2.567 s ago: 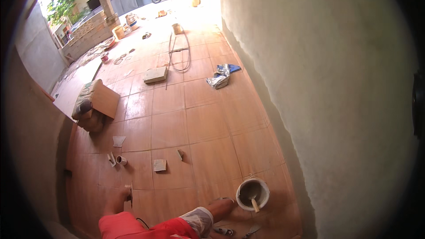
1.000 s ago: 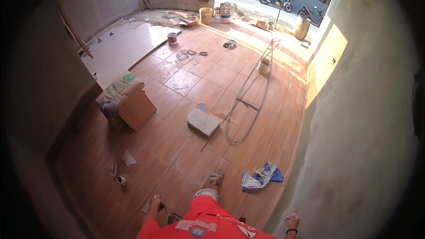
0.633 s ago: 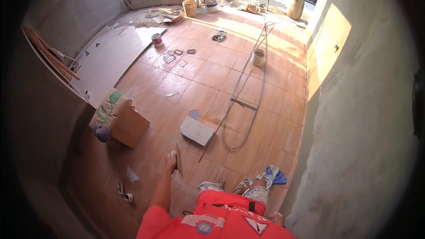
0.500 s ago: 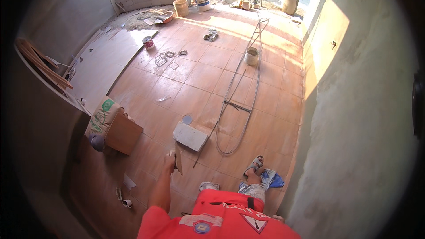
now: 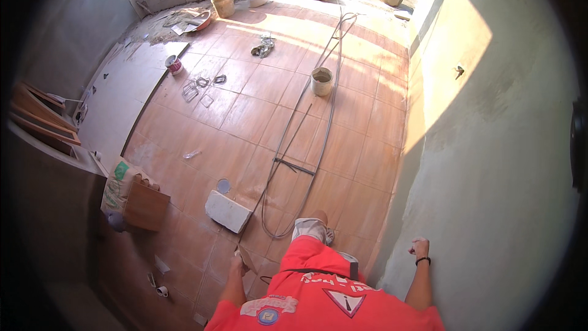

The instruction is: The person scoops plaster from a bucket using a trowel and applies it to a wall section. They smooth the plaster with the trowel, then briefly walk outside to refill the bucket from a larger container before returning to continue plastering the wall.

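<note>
Wall point(image 5: 490, 165) now nearer; tiled floor point(image 5: 257, 122) beneath.

Left hand point(image 5: 237, 265) grips a thin flat tool point(image 5: 247, 260) over the tiled floor point(image 5: 245, 122), right hand point(image 5: 420, 248) is a fist by the grey wall point(image 5: 490, 165), white block point(image 5: 227, 211) nearby.

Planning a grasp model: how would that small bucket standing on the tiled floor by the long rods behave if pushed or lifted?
The bucket stands upright, and looks filled near its rim, so probably heavy for its size. Pushed low, it would likely slide on the smooth tiles; pushed high, it might tip. Beside it the rods could block sliding.
</note>
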A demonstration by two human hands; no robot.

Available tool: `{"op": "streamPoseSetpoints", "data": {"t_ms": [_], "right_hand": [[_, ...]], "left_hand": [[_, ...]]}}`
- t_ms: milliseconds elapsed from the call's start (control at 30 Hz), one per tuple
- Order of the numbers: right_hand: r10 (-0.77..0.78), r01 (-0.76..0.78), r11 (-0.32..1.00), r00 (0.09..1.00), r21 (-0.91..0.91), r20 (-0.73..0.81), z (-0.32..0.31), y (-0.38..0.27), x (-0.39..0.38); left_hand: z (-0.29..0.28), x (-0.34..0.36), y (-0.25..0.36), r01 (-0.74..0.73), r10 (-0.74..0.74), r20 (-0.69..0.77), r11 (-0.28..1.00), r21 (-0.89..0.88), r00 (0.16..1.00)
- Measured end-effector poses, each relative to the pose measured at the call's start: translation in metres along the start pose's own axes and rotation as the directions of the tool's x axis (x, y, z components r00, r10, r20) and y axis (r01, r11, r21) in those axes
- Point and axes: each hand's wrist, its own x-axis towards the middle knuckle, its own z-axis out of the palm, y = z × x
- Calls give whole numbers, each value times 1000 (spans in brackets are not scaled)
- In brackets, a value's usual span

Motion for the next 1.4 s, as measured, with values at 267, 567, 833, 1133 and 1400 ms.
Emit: {"op": "streamPoseSetpoints", "data": {"t_ms": [267,567,833,1133,1400], "right_hand": [[-380,437,894,859,-103,344,98,-235,134],[162,-80,973,906,-217,391,149,-264,241],[197,-93,964,878,-248,436,194,-365,357],[177,137,864,817,-484,548,291,-537,555],[269,228,830,636,-508,724,442,-652,647]], "left_hand": [[167,-15,129,-64,54,-93,993,-101,994],[282,-35,268,-115,91,-111,966,-231,990],[328,-32,278,-236,114,-287,867,-438,951],[448,-86,236,-9,-264,-279,712,-702,923],[548,-208,290,136,-554,-449,722,-678,701]]}}
